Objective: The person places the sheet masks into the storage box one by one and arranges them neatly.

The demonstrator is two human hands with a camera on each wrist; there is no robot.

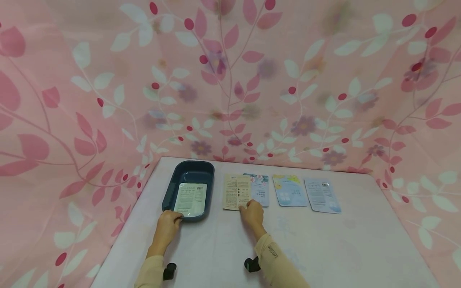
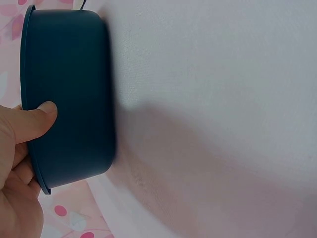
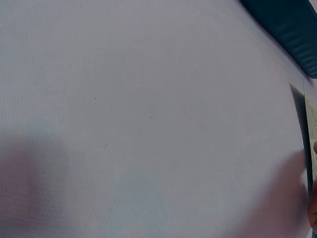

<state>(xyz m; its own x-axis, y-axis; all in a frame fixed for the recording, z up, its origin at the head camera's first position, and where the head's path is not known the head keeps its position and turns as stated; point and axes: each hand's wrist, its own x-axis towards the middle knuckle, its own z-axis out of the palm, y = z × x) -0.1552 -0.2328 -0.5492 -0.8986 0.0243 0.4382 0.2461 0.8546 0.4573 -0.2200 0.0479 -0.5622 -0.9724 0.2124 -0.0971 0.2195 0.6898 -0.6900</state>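
My left hand [image 1: 167,226] grips the near rim of a dark blue rectangular tub [image 1: 212,188]. In the left wrist view the thumb presses the tub's outer wall [image 2: 74,74] while the other fingers go behind the rim. Inside the tub lies a pale green packet [image 1: 191,198] with printed text. My right hand [image 1: 253,216] pinches the near edge of a beige printed packet [image 1: 235,192]. That packet overlaps a blue floral packet [image 1: 261,190] behind it. At the right edge of the right wrist view, the beige packet [image 3: 312,119] casts a shadow on the cloth.
Right of the floral packet lie a yellow-and-blue packet [image 1: 290,191] and a pale lavender-blue packet [image 1: 322,195], side by side. All lie on a table with a white cloth [image 1: 342,248]. A pink floral curtain [image 1: 230,80] hangs behind the table's far edge.
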